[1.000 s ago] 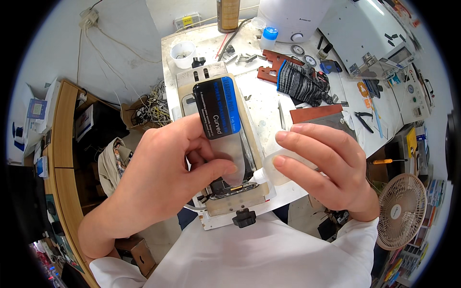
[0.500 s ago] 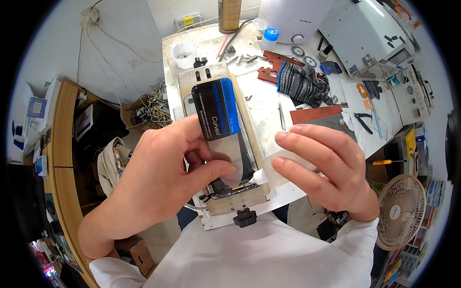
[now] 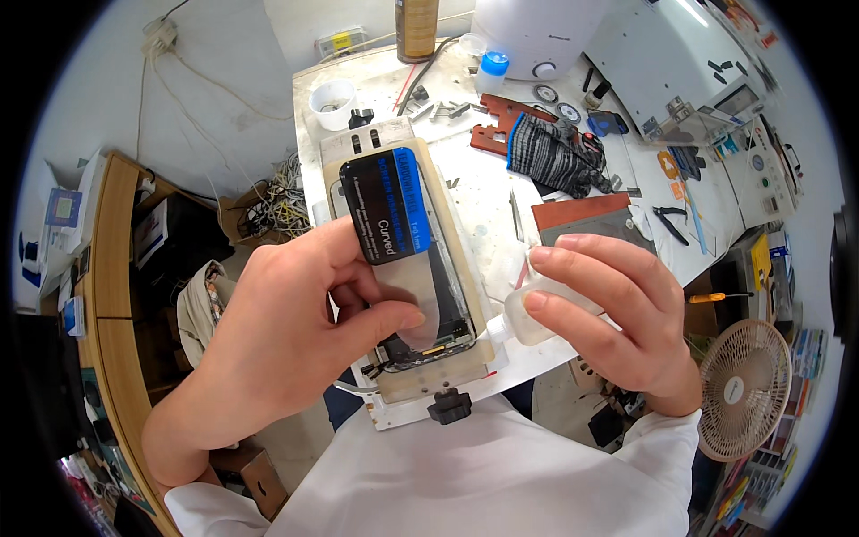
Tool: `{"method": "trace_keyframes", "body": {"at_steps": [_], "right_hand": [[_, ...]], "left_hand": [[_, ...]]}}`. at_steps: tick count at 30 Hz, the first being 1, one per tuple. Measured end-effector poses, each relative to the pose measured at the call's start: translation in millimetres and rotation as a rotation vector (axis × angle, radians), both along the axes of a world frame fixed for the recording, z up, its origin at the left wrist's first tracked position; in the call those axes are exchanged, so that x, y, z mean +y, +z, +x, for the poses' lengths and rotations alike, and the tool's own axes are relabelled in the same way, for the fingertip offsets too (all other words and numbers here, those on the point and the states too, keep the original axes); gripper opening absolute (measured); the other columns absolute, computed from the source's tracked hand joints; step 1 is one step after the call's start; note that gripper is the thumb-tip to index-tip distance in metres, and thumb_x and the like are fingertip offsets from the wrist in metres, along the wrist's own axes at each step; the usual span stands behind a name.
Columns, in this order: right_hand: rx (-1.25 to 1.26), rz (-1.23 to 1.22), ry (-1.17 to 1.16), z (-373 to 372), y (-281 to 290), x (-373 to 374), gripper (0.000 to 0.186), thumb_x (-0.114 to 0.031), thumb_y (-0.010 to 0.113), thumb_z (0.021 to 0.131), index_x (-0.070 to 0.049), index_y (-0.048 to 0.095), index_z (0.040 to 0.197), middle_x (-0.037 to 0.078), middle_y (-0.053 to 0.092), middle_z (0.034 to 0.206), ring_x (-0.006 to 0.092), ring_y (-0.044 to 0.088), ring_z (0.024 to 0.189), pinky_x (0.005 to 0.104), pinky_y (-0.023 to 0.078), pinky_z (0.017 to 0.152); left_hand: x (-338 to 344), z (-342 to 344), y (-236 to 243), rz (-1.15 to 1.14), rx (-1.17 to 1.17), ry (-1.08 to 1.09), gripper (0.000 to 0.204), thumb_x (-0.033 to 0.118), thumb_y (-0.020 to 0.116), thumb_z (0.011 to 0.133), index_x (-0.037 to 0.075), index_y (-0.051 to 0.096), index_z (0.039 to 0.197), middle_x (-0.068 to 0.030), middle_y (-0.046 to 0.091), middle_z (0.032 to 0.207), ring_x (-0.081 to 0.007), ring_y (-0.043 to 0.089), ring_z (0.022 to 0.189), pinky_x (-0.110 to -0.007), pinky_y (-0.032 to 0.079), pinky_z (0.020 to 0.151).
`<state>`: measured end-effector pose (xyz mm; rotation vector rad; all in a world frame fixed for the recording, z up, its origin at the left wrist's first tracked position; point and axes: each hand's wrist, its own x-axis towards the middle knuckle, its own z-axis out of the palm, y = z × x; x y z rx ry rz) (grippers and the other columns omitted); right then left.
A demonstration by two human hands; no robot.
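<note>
Right hand (image 3: 617,318): fingers around squeeze bottle (image 3: 535,326), right of centre; best tipped gently.
Left hand (image 3: 300,291): thumb and fingers clamped on thin card (image 3: 407,277), centre; best held flat.
Phone (image 3: 452,300): mid-frame, beneath card; edges probably fragile.

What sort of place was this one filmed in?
Most likely a small electronics repair workshop: an opened, phone-like device sits in a fixture with black knobs, the left hand holds a thin, flat tool over it, and pliers lie on the white worktable.
</note>
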<state>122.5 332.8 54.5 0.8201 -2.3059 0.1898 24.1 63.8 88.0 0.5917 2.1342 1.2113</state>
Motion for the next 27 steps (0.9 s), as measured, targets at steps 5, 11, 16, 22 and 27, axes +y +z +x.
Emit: {"method": "trace_keyframes", "body": {"at_steps": [5, 11, 16, 22, 27], "right_hand": [[-0.02, -0.007, -0.01, 2.0, -0.8, -1.1, 0.037, -0.008, 0.079, 0.075, -0.015, 0.072, 0.111, 0.004, 0.074, 0.115, 0.0208, 0.07, 0.099, 0.0271, 0.056, 0.075], [-0.024, -0.004, -0.015, 1.4, 0.0, -3.1, 0.035, -0.009, 0.079, 0.076, -0.016, 0.072, 0.11, 0.003, 0.074, 0.114, 0.0205, 0.07, 0.099, 0.027, 0.056, 0.073], [-0.022, -0.007, 0.0, 0.3, -0.2, -4.3, 0.035, -0.009, 0.078, 0.076, -0.016, 0.072, 0.11, 0.003, 0.074, 0.114, 0.0205, 0.07, 0.099, 0.0267, 0.056, 0.071], [-0.015, -0.002, 0.005, -1.3, -1.2, -5.9, 0.033, -0.009, 0.078, 0.077, -0.016, 0.072, 0.109, 0.003, 0.074, 0.114, 0.0206, 0.07, 0.099, 0.0266, 0.056, 0.069], [-0.008, 0.005, 0.009, -3.5, 1.0, -9.6, 0.033, -0.008, 0.077, 0.077, -0.016, 0.072, 0.109, 0.002, 0.074, 0.113, 0.0205, 0.07, 0.098, 0.0266, 0.056, 0.068]], "left_hand": [[0.2, -0.4, 0.5, -0.013, 0.013, -0.011, 0.034, -0.008, 0.075, 0.088, -0.005, 0.063, 0.119, -0.0079, 0.075, 0.105, -0.0068, 0.07, 0.088, -0.022, 0.057, 0.074], [0.1, -0.3, -0.7, 0.005, 0.017, -0.013, 0.032, -0.008, 0.076, 0.088, -0.005, 0.063, 0.118, -0.0074, 0.075, 0.102, -0.0053, 0.068, 0.085, -0.021, 0.056, 0.073], [0.2, 0.0, 0.1, 0.009, 0.023, -0.01, 0.031, -0.007, 0.077, 0.088, -0.004, 0.064, 0.116, -0.0064, 0.075, 0.098, -0.0034, 0.066, 0.082, -0.02, 0.054, 0.07], [-0.1, -1.1, 1.1, -0.012, 0.019, -0.014, 0.03, -0.006, 0.077, 0.088, -0.004, 0.064, 0.115, -0.0054, 0.075, 0.097, -0.0025, 0.065, 0.081, -0.02, 0.053, 0.07], [-2.6, -1.1, -2.1, 0.041, 0.024, -0.018, 0.031, -0.007, 0.077, 0.088, -0.004, 0.064, 0.116, -0.0041, 0.074, 0.097, -0.0021, 0.064, 0.08, -0.02, 0.052, 0.069]]}}
